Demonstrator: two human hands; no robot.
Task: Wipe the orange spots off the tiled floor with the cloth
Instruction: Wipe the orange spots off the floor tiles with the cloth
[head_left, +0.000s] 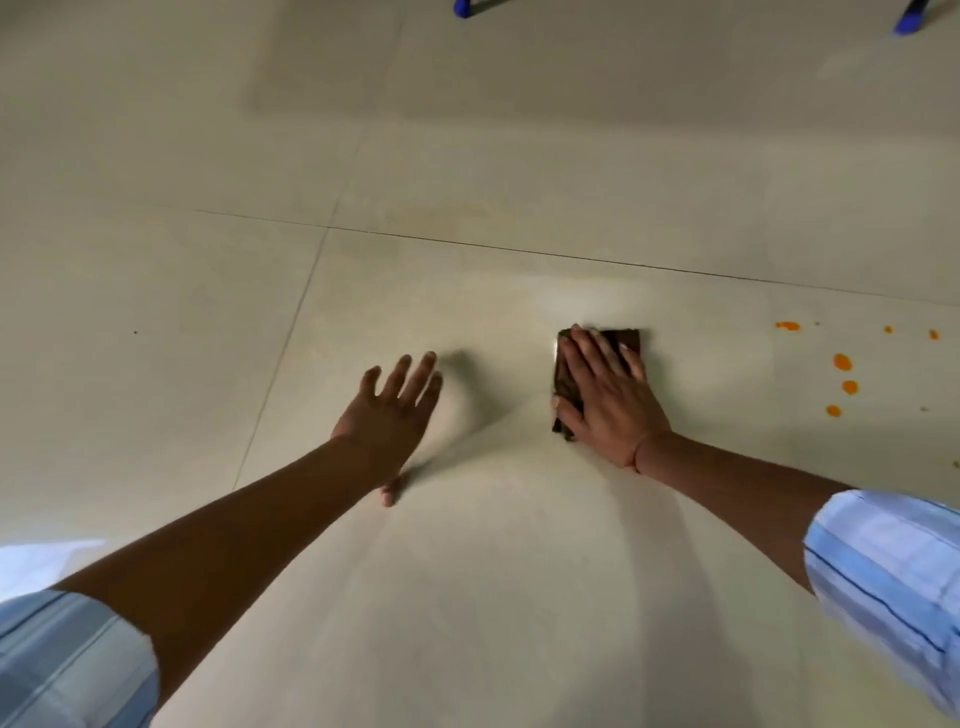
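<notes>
A dark brown folded cloth (566, 382) lies flat on the cream tiled floor (467, 545). My right hand (608, 395) presses down on it with straight fingers and covers most of it. Just to the left, my left hand (392, 410) rests on the floor with its fingers spread and holds nothing. Several orange spots (842, 362) dot the tile far to the right of the cloth, with one elongated orange spot (788, 326) above them. A pale sheen shows on the tile just beyond the cloth.
Dark grout lines (519, 250) cross the floor beyond my hands. Two blue-capped furniture feet (461, 7) stand at the top edge, one centre and one far right. A few tiny dark specks lie near the orange spots.
</notes>
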